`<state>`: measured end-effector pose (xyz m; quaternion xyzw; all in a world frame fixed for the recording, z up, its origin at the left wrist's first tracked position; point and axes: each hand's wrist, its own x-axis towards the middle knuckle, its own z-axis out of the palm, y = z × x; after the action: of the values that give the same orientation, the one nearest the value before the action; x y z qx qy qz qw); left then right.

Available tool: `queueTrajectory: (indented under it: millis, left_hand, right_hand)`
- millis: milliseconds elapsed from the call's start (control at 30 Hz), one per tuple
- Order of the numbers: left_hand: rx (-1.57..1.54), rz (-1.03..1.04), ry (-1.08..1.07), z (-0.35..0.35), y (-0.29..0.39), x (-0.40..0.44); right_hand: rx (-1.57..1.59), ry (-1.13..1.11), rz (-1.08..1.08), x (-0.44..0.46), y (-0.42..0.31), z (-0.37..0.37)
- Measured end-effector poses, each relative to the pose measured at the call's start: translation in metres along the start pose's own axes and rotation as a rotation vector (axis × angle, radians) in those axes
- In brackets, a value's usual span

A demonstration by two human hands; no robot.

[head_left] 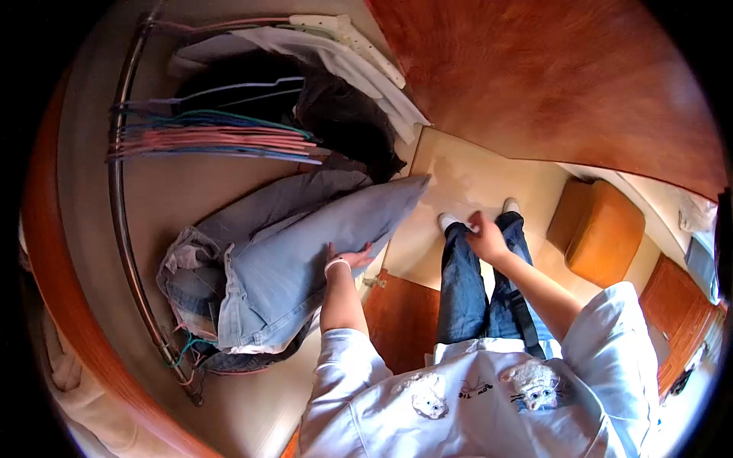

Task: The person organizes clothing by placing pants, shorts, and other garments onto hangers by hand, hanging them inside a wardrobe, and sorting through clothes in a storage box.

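Text noted: small dark lettering (476, 389) across the chest of my white short-sleeved shirt (466, 431), apparently "Bow Tie", slightly blurred.

To your left, a metal rail (117, 183) carries a tight row of pink, blue and green hangers (221, 142), with light blue jeans (279, 278) hanging near its closer end. Below you, the pale floor (523, 177) bears your white shoes (447, 220) and an orange padded stool (607, 233).
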<state>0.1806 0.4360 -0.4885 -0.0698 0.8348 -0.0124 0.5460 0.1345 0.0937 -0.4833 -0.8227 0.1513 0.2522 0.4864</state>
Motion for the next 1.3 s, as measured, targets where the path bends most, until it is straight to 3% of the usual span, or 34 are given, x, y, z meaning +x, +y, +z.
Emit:
queueTrajectory:
  millis: [67,200,233,300,333,400,433,533,633,733,767,800,833,867,900,933,967,1000,1033,1067,1133,1200,1267,1300]
  left_hand:
    - [-0.133,0.13,-0.056,0.001,-0.003,0.015]
    - [-0.328,0.309,-0.472,0.04,0.072,0.07]
    - [-0.295,0.191,-0.639,0.064,0.13,0.095]
    - [-0.028,0.5,-1.013,0.069,0.115,0.0]
    - [0.191,0.645,-1.315,0.064,0.132,-0.026]
    - [0.308,1.086,-1.294,0.052,0.162,-0.083]
    - [0.198,1.256,-1.159,0.038,0.135,-0.124]
    - [0.322,1.383,-1.164,0.014,0.189,-0.133]
    - [0.614,1.484,-0.787,-0.001,0.184,-0.105]
    - [0.863,1.521,-0.406,-0.001,0.185,-0.05]
    - [1.282,1.585,-0.714,0.002,0.252,0.022]
    - [0.96,0.961,-0.559,0.005,0.249,0.06]
    - [1.444,0.757,-0.221,-0.004,0.189,0.028]
    - [1.659,0.549,-0.048,-0.002,0.163,0.029]
    - [1.845,0.44,-0.017,0.003,0.122,0.015]
    - [2.0,0.637,0.087,0.009,0.083,0.01]
    - [2.175,0.721,-0.059,0.021,0.052,-0.011]
    - [2.039,0.856,-0.418,0.032,0.039,-0.007]
    - [2.195,1.256,-0.357,0.039,0.0,-0.053]
    - [2.035,2.143,-0.757,0.05,0.002,-0.052]
    - [1.341,1.932,-0.849,0.035,-0.056,-0.142]
    - [0.694,1.965,-0.955,0.028,-0.083,-0.198]
    - [0.684,2.084,-0.756,0.034,-0.088,-0.24]
    - [0.679,2.079,-0.763,0.033,-0.093,-0.257]
  right_hand:
    - [-0.016,0.039,0.087,-0.017,0.035,-0.017]
    - [-0.201,0.148,0.149,-0.041,0.093,-0.044]
    - [-0.165,0.154,0.205,-0.046,0.098,-0.052]
    - [-0.153,0.185,0.251,-0.048,0.109,-0.067]
    - [-0.158,0.239,0.262,-0.048,0.112,-0.069]
    - [-0.169,0.233,0.224,-0.046,0.116,-0.074]
    - [-0.167,0.246,0.188,-0.043,0.119,-0.073]
    - [-0.1,0.188,0.239,-0.036,0.104,-0.068]
    - [-0.079,0.137,0.189,-0.031,0.073,-0.053]
    - [-0.058,0.065,-0.107,-0.008,0.006,-0.04]
    - [-0.05,0.036,-0.203,0.006,-0.033,-0.037]
    - [-0.039,0.104,-0.503,0.023,-0.069,-0.033]
    - [0.007,0.191,-0.596,0.031,-0.124,-0.036]
    - [0.016,0.311,-0.738,0.043,-0.169,-0.037]
    - [0.025,0.357,-0.886,0.06,-0.208,-0.04]
    - [0.036,0.443,-1.02,0.069,-0.243,-0.043]
    - [-0.007,0.457,-1.058,0.077,-0.273,-0.047]
    - [-0.049,0.471,-1.095,0.083,-0.297,-0.048]
    - [-0.102,0.367,-1.006,0.089,-0.317,-0.045]
    - [-0.155,0.264,-0.911,0.094,-0.333,-0.041]
    - [-0.215,0.175,-0.794,0.105,-0.355,-0.032]
    - [-0.275,0.096,-0.687,0.104,-0.366,-0.029]
    - [-0.222,0.059,-0.772,0.088,-0.371,-0.025]
    - [-0.23,0.063,-0.774,0.08,-0.372,-0.025]
